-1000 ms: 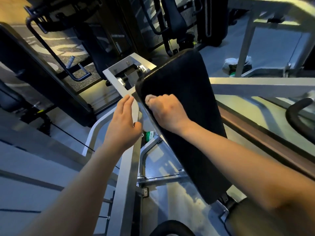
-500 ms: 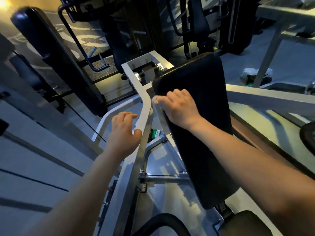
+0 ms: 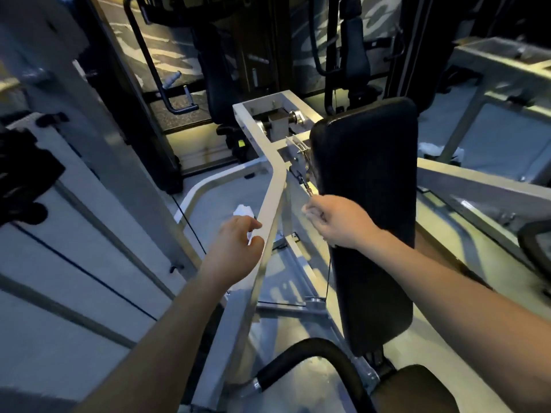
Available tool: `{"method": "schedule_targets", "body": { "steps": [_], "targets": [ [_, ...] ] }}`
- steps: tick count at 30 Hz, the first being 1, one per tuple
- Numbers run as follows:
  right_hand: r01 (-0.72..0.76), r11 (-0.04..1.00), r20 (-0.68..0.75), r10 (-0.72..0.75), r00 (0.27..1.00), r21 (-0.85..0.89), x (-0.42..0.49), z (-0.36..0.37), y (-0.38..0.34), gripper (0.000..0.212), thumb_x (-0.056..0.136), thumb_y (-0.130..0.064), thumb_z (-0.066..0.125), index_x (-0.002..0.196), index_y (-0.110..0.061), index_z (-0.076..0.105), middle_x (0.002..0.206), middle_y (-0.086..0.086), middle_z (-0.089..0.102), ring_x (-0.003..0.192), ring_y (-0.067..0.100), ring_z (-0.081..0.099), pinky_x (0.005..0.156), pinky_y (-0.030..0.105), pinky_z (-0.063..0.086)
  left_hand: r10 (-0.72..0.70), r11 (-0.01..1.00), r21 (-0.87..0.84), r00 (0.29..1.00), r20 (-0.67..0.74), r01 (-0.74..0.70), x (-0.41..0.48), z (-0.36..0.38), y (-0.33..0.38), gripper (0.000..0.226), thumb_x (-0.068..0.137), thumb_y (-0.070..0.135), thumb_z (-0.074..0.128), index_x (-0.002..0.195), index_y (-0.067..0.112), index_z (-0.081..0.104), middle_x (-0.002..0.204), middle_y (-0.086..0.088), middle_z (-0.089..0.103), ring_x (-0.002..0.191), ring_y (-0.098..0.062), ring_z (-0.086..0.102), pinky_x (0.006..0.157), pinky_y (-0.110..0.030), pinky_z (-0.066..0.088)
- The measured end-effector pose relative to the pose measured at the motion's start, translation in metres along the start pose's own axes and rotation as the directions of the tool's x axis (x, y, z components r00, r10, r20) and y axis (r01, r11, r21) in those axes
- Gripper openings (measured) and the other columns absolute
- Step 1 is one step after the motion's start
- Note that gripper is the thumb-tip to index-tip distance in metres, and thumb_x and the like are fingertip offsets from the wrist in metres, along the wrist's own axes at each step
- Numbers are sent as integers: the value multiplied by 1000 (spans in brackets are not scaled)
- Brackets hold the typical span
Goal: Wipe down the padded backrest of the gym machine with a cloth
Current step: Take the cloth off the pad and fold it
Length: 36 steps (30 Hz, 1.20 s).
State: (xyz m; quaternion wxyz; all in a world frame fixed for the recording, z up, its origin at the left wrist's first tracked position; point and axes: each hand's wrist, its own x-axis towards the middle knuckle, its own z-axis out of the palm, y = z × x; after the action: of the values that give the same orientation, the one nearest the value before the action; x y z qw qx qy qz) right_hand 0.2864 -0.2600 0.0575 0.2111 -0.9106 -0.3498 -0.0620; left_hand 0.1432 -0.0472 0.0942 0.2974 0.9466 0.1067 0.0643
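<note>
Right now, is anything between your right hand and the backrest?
Nothing visible. The right hand, fingers curled round a pale cloth, overlaps the left edge of the backrest. A black cable runs beside that edge; the grey frame bar stands farther left.

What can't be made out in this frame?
Head view only.
- Whether the right hand, at the backrest edge, grips a cloth: curled fingers hide it.
- White scrap beyond the left hand: held or loose, the hand hides which.
- Black object, left edge: blurred, cut off.

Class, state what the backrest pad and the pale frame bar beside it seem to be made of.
Backrest pad: black vinyl-like cover over padding, probably; smooth sheen, rounded edges. Frame bar: likely painted metal; flat, straight, pale matte faces.
</note>
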Motion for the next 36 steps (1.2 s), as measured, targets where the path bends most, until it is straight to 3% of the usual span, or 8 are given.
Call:
{"method": "schedule_targets", "body": {
  "steps": [3,7,12,14,16,23,30,36],
  "targets": [
    [-168,909,103,139,985,381,-24,6,-53,10,101,-37,57,105,-30,63,91,-16,68,78,0,61,68,25,50,-95,974,-204,995,31,100,-24,-4,-23,22,96,17,56,113,23,68,100,12,68,85,-3,61,81,-27,47],
    [-253,801,220,155,963,543,-46,26,-111,13,103,-35,54,110,-31,65,93,-22,64,84,-11,58,71,16,40,-161,864,-451,972,171,223,-54,-11,-55,19,91,33,64,109,33,69,96,8,75,94,-13,72,97,-46,56],
    [-399,499,356,185,916,769,-60,48,-162,34,86,-32,62,118,-31,70,99,-3,67,88,13,61,79,30,48,5,711,-680,965,262,181,-85,-19,-71,18,100,22,64,106,36,74,103,3,77,98,-14,72,88,-29,56],
    [-407,450,370,172,913,795,-64,52,-174,34,89,-21,62,120,-32,70,90,5,66,81,17,59,74,32,48,18,705,-692,972,235,155,-93,-23,-79,16,102,22,61,112,30,71,101,1,77,90,-11,71,79,-25,55],
    [-365,556,316,186,930,747,-68,54,-184,31,97,-13,60,119,-33,67,84,8,68,76,18,60,75,35,50,-23,719,-678,980,195,152,-98,-25,-91,15,103,21,60,110,21,73,97,-8,76,80,-11,68,74,-26,54],
    [-387,652,239,307,921,652,-80,59,-191,10,90,-28,74,96,-25,67,87,-4,75,85,22,69,87,44,56,-286,647,-725,956,58,238,-100,-33,-117,12,99,15,65,97,11,76,83,-7,74,74,-9,68,62,-13,51],
    [-358,727,234,272,934,585,-86,60,-201,10,91,-22,71,85,-22,63,92,-8,57,77,-1,54,77,22,41,-275,738,-642,961,-4,208,-103,-50,-107,26,105,32,50,95,15,67,83,5,68,73,-1,60,62,-15,48],
    [-444,326,355,298,886,834,-76,49,-205,20,97,-11,58,78,-15,55,70,-3,54,71,14,53,69,30,42,-187,885,-444,981,-60,141,-97,-68,-109,23,105,36,48,100,19,63,89,2,63,76,-7,53,66,-25,42]
  ]
}}
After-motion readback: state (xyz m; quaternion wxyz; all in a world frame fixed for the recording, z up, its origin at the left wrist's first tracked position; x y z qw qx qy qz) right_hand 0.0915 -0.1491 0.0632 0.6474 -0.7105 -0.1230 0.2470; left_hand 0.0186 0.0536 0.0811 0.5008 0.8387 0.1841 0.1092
